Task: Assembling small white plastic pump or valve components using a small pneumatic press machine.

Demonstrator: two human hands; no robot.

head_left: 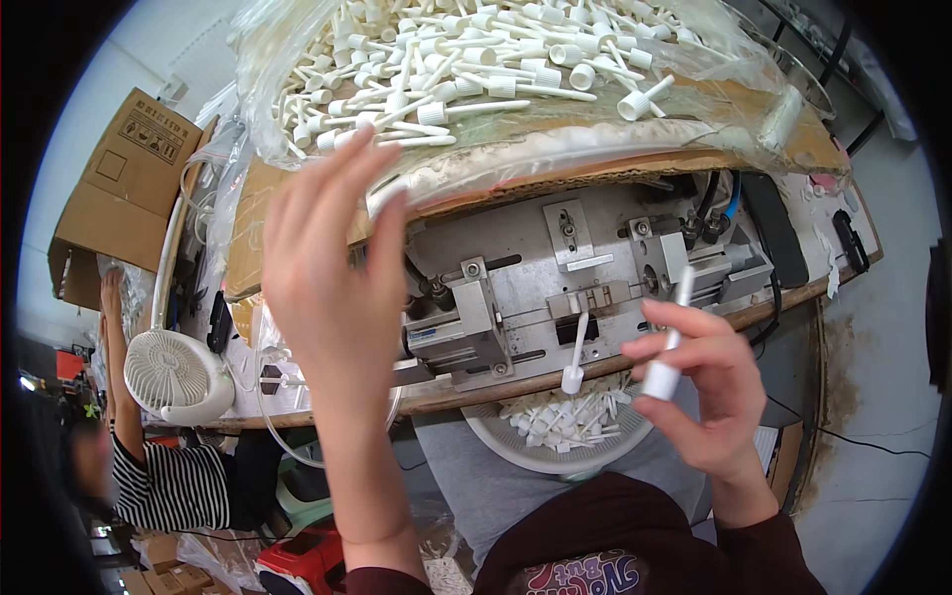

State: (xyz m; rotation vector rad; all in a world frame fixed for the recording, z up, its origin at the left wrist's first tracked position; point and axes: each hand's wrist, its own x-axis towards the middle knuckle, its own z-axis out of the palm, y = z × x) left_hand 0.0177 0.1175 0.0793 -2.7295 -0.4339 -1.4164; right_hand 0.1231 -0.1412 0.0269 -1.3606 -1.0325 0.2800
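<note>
My right hand [709, 382] pinches a white ribbed cap with a stem [662, 381] between thumb and fingers, the stem pointing up. To its left, another white cap with a stem [572, 379] shows at the front of the metal jig [531, 288]; whether it rests there or is falling I cannot tell. My left hand [332, 253], slightly blurred, is raised with fingers apart over the jig's left side, just short of a heap of the same caps [476, 74]. A small white shape beside its thumb is too unclear to name.
Below the table edge, a round white basket [486, 436] with many such caps sits on my lap. A white fan [178, 377] and a cardboard box [124, 188] stand at left. Another person in a striped shirt [174, 486] is at far left. Black and blue tubes run at the jig's right.
</note>
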